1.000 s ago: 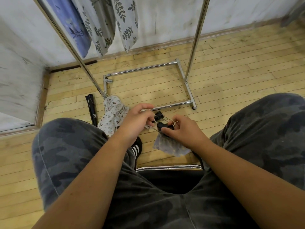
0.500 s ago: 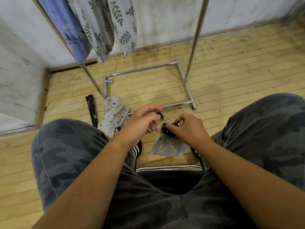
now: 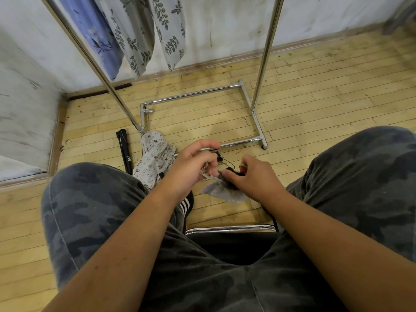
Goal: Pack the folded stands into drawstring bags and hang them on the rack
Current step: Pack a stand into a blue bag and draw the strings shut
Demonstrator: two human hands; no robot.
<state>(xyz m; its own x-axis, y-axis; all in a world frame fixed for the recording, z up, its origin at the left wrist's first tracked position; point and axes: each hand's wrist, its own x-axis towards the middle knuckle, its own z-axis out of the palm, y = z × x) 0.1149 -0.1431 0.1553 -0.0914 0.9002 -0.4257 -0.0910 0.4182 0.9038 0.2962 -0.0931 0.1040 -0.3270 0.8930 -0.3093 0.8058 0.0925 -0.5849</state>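
drawstring bag [image 3: 222, 192], grey and limp, hangs just below the fingers of both hands. its neck is gripped by the right hand [image 3: 254, 176], whose thumb and fingers are curled round the gathered cloth and the black end of the folded stand [image 3: 234, 172] that shows there. the drawstring [image 3: 204, 173] is pinched by the left hand [image 3: 191, 167], its fingers curled tight, just to the left of the right fingertips, so that the two hands are nearly touching.

the bag is judged soft and light, with no shape of its own. the stand inside is stiff and gives the weight, so a slip through an unclosed mouth is to be feared if the neck is let go. the hold is best kept at the neck, right under the fingertips, while the cord is drawn. the cord is thin and may slide, so a firm pinch is advised. for hanging on the rack [image 3: 263, 64], the cord loop is the part to be taken.

much is hidden. the bag's mouth is covered by the right fingers, and whether it is drawn closed cannot be told. a thin dark line past the fingertips is perhaps a second cord. beyond the left knuckles a patterned bag [image 3: 155, 158] and a second stand [image 3: 125, 152] are seen on the floor [image 3: 315, 97]. the rack's top bar is cut off.
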